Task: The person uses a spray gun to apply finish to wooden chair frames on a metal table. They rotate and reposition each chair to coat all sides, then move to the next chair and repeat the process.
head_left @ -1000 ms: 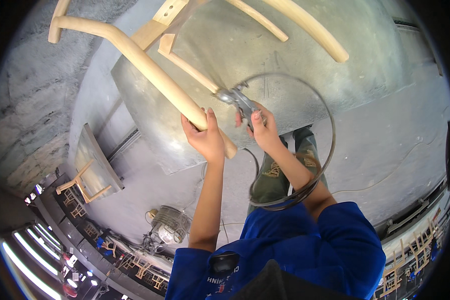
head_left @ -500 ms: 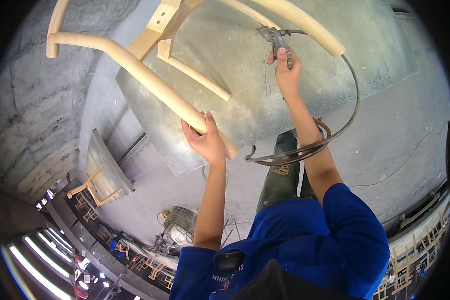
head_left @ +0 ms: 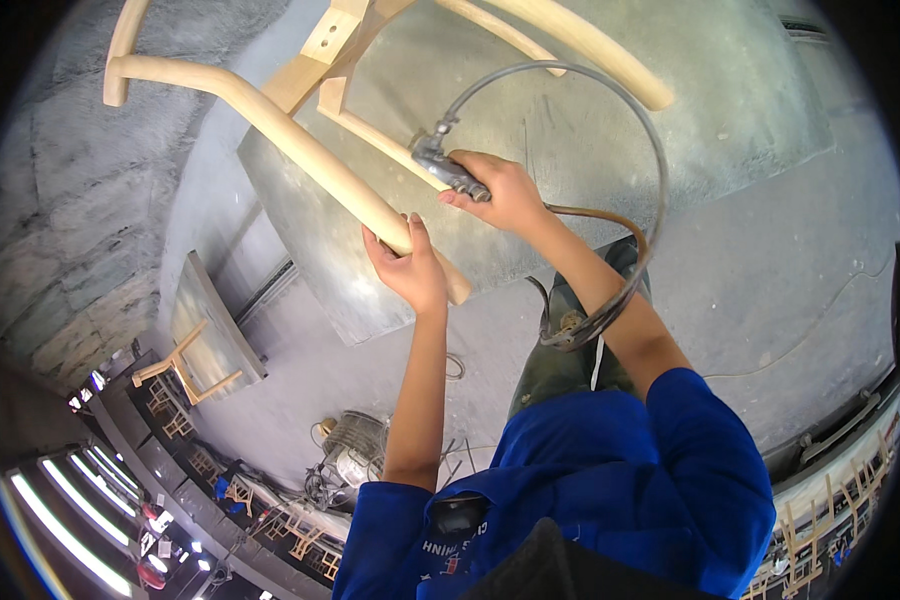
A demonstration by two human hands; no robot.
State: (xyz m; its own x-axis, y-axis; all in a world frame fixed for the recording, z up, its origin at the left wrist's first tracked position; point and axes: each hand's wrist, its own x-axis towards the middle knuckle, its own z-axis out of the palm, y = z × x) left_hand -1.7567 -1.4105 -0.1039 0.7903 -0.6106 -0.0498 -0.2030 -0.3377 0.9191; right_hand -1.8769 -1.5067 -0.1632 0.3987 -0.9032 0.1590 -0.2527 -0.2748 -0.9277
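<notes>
Left hand is wrapped tight around the near end of a curved pale wooden chair rail, which runs up to the far left. Right hand, just right of it, is closed on a grey metal air tool whose nozzle touches a thin crosspiece. A grey hose loops from the tool over the grey metal work surface and back near the right forearm.
</notes>
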